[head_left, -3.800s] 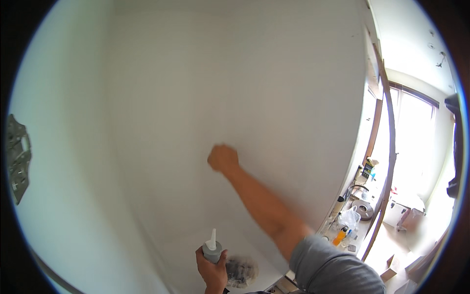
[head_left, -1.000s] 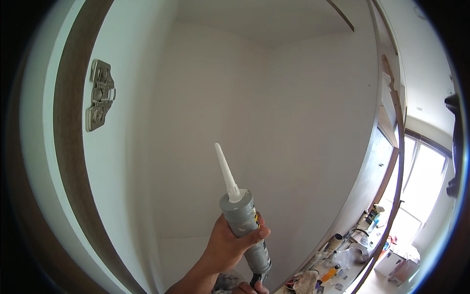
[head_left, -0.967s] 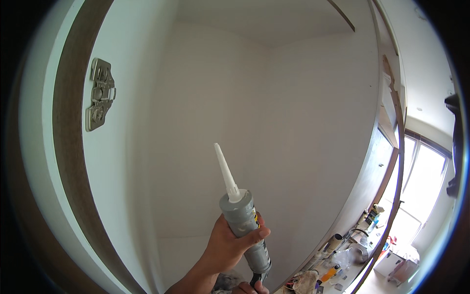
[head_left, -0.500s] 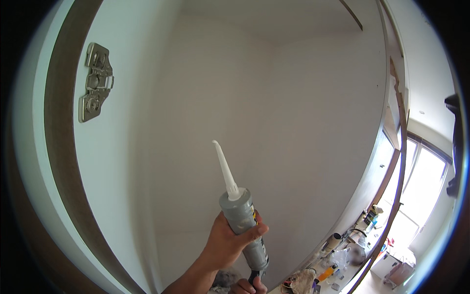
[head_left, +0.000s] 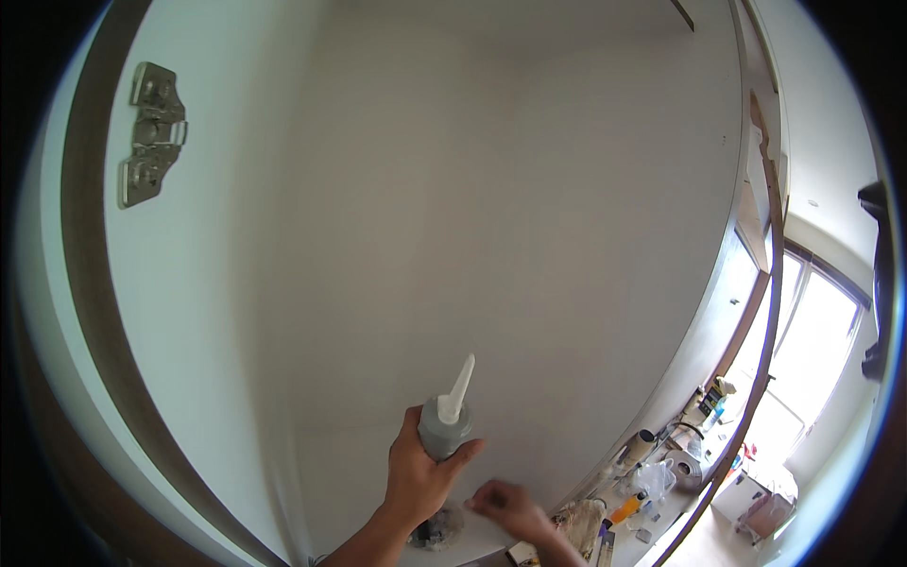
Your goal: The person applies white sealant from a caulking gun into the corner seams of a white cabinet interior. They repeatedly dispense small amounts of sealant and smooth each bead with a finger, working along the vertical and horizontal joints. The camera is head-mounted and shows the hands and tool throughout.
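My left hand (head_left: 416, 480) is wrapped round a grey sealant cartridge (head_left: 444, 433) just below its top. A white tapered nozzle (head_left: 460, 389) points up and slightly right from the cartridge, which is tipped so its lower body is hidden. To the right and a little lower, apart from the cartridge, is my right hand (head_left: 513, 510), with thumb and fingers drawn together in a pinch. Motion blurs it, and whatever lies between the fingertips cannot be made out. Pale cabinet panels (head_left: 397, 236) rise in front of both hands.
A metal hinge (head_left: 153, 135) is fixed to the left side panel, near a brown edge strip (head_left: 87, 208). At lower right, a counter holds a tape roll (head_left: 684, 468), a clear plastic bag (head_left: 652, 482) and an orange bottle (head_left: 625, 508). A window (head_left: 817, 331) is beyond.
My left hand has lowered slightly and tilted the cartridge, so the nozzle sits lower and leans right. My right hand has left the black part at the cartridge's base and moved right. The view has shifted.
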The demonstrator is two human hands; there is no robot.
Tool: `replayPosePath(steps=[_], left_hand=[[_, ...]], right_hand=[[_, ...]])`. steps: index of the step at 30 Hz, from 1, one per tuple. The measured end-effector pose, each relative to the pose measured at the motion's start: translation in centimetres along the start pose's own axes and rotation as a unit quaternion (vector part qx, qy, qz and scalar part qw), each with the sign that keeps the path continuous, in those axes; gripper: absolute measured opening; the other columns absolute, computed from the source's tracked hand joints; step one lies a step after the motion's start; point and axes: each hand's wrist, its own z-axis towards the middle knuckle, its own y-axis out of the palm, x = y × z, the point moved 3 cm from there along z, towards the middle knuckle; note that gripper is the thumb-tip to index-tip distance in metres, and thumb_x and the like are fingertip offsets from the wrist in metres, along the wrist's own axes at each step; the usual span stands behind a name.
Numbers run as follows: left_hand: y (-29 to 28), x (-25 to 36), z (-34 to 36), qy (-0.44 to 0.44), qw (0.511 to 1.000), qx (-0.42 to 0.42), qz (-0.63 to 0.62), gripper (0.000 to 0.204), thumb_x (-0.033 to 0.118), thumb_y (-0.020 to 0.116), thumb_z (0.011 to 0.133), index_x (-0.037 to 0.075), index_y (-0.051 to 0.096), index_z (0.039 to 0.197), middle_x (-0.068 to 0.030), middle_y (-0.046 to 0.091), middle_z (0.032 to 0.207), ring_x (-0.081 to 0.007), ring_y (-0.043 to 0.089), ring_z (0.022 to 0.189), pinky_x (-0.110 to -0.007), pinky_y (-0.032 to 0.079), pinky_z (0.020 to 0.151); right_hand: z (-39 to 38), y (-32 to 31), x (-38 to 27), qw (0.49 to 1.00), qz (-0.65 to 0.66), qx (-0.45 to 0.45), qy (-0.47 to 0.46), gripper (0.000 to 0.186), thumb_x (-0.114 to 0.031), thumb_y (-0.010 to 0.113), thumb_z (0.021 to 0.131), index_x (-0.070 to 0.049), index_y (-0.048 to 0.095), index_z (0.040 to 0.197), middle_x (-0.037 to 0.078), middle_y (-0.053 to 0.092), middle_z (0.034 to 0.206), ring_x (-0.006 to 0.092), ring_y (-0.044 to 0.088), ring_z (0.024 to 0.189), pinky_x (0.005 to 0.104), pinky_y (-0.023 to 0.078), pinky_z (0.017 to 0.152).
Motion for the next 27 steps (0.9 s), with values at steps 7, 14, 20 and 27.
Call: replayPosePath(steps=[7,14,20,27], left_hand=[[-0.9,-4.1,-3.1,-0.028,0.989,0.031,0.141,0.062,0.026,0.091,0.082,0.0,0.056,0.126,-0.0191,0.068,0.114,-0.0373,0.067,0.108,-0.048,0.054,0.092],[-1.9,-5.0,-4.3,-0.005,0.98,0.047,0.193,0.062,0.024,0.092,0.081,0.0,0.056,0.126,-0.0191,0.067,0.114,-0.0391,0.066,0.106,-0.048,0.052,0.092],[-2.6,-5.3,-4.2,-0.019,0.971,0.04,0.235,0.065,0.025,0.093,0.08,0.0,0.056,0.127,-0.0203,0.068,0.114,-0.0394,0.068,0.106,-0.047,0.053,0.092],[-2.7,-5.7,-4.3,-0.035,0.967,0.025,0.251,0.064,0.025,0.092,0.08,0.0,0.057,0.126,-0.0206,0.069,0.114,-0.0396,0.068,0.106,-0.048,0.053,0.093]], right_hand=[[-1.5,-5.9,-13.8,0.939,0.027,0.147,-0.31,0.045,-0.008,0.088,0.084,-0.006,0.068,0.125,-0.002,0.058,0.089,0.0058,0.051,0.07,0.023,0.047,0.065],[0.3,-4.6,-17.9,0.937,-0.067,0.133,-0.316,0.039,-0.008,0.091,0.08,-0.006,0.072,0.115,-0.003,0.058,0.083,0.0033,0.047,0.064,0.0217,0.04,0.058],[1.4,-4.6,-17.5,0.938,-0.072,0.129,-0.313,0.026,-0.009,0.091,0.08,-0.005,0.075,0.101,-0.003,0.058,0.08,0.003,0.047,0.063,0.0216,0.039,0.056],[2.3,-4.5,-16.9,0.942,-0.075,0.119,-0.305,0.024,-0.008,0.088,0.082,-0.005,0.074,0.102,-0.003,0.058,0.08,0.003,0.046,0.061,0.0217,0.04,0.055]])
